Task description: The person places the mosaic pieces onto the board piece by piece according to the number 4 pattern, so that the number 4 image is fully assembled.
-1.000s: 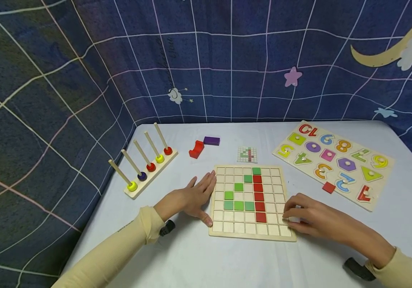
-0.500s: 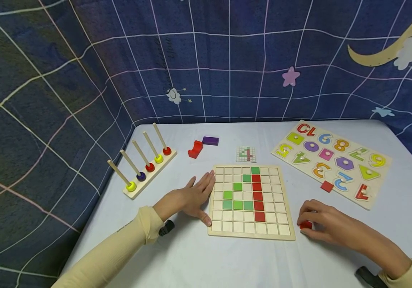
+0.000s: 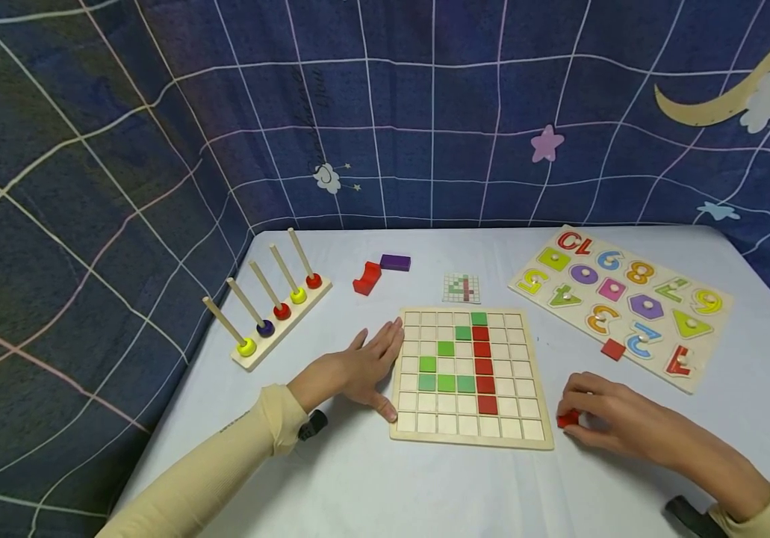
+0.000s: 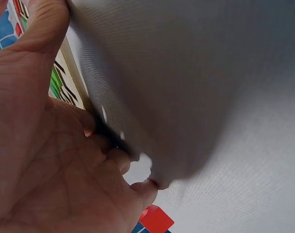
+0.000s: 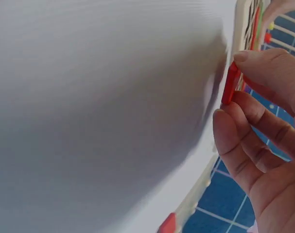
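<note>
A wooden grid board (image 3: 448,437) lies mid-table, with green square tiles in a slanting line and a row, and a column of red ones (image 3: 483,350). My left hand (image 3: 366,371) rests with straight fingers along the board's left edge. Just off the board's right edge, my right hand (image 3: 603,415) pinches a red square tile (image 5: 230,83) between thumb and fingertips; the right wrist view shows it edge-on. Behind the board lies a small pattern card (image 3: 461,288) printed with a similar figure. Another red tile (image 3: 613,349) lies at the number puzzle's near edge.
A number-and-shape puzzle board (image 3: 626,299) lies at the back right. To the left stands a peg rack (image 3: 284,321) with coloured beads on its posts. A red curved block (image 3: 367,279) and a purple block (image 3: 395,263) lie at the back. A patterned curtain hangs behind.
My right hand has moved right and slightly toward me, from the board's right edge to the cloth beside it, and now shows a red tile in its pinch. The left hand stays put.
</note>
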Tool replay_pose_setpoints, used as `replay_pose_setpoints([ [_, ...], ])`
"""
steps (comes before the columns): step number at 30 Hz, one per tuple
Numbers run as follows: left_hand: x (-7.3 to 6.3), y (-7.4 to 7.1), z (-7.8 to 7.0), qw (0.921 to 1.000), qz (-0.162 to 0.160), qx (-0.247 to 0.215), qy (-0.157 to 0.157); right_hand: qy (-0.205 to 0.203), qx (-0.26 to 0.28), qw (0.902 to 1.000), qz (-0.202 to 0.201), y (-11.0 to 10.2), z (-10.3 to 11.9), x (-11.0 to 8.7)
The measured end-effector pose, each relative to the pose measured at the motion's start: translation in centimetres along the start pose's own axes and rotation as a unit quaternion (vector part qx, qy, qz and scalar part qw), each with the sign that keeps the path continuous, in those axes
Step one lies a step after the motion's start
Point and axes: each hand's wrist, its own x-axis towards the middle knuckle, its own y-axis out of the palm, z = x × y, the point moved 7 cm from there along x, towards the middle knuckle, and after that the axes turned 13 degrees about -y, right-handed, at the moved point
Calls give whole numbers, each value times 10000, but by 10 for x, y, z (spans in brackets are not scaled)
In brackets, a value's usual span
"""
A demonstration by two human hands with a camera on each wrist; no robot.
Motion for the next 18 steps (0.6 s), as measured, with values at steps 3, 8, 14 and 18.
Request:
replay_pose_setpoints([
  [3, 0, 0, 0, 10000, -39, 5, -1, -236, -155, 9995, -142, -3, 4, 8],
  [8, 0, 0, 0, 10000, -88, 39, -24, -709, -140, 9968, -336, -5, 14, 26],
  [14, 2, 1, 1, 10000, -67, 54, -50, -1096, -134, 9930, -427, -2, 29, 54],
  [18, 2, 0, 0, 10000, -71, 57, -19, -1528, -306, 9864, -528, 2, 42, 71],
])
